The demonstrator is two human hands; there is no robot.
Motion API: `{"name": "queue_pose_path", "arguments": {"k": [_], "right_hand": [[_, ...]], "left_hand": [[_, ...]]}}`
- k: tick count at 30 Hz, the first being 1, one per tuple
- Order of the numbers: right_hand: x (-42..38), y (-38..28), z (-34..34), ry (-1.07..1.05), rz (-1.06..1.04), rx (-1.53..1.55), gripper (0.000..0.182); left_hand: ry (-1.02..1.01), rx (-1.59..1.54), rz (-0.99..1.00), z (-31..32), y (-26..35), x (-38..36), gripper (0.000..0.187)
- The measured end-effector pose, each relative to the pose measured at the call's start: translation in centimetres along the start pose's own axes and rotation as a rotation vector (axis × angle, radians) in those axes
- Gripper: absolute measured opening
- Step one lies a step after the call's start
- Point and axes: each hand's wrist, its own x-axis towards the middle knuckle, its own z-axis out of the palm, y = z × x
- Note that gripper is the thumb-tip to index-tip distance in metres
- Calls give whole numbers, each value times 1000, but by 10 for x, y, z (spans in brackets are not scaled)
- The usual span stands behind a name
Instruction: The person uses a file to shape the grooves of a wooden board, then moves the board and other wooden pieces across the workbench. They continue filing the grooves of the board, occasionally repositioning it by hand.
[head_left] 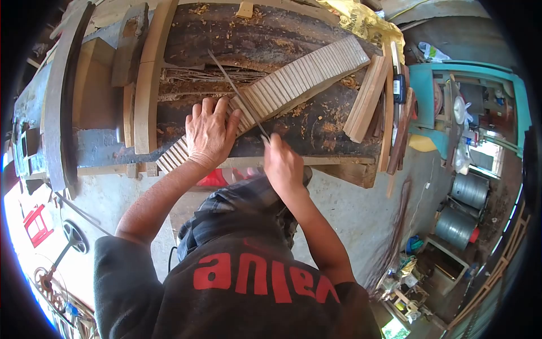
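Observation:
A long wooden board with many close crosswise grooves [305, 73] lies diagonally over the dark, worn workbench [226, 34]. My left hand [210, 131] rests on the board's lower part, its fingers spread and pressing on the wood. Just beside its thumb, a long thin metal blade [231, 80] crosses the board at a slant. My right hand [282, 165] is closed round the near end of this blade, at the board's near edge. Whether it is a file or a saw blade I cannot make out; its grip end is hidden in my fingers.
Wooden planks [149, 79] stand at the bench's left side. To the right lie wood blocks [367, 99] and a black-handled tool [399, 88]. Shavings and a small wood block [244, 9] lie on the bench. A yellow sack [367, 22] is at the back, near a teal cabinet [423, 93].

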Motion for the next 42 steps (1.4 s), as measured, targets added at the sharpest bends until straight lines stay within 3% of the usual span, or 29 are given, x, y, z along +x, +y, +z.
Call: {"name": "queue_pose_path", "arguments": {"k": [13,20,28,36,42], "right_hand": [[-54,15,-2,-48,111,86,12],[6,-4,12,40,27,27,13],[-37,29,8,-54,58,149,15],[-55,31,7,17,61,144,11],[-9,9,5,-56,67,149,10]], "left_hand": [[0,18,9,1,1,0,43],[-1,34,8,1,2,0,45],[-39,22,-17,0,4,0,46],[-3,36,11,3,0,1,46],[41,53,24,8,-1,0,47]]}}
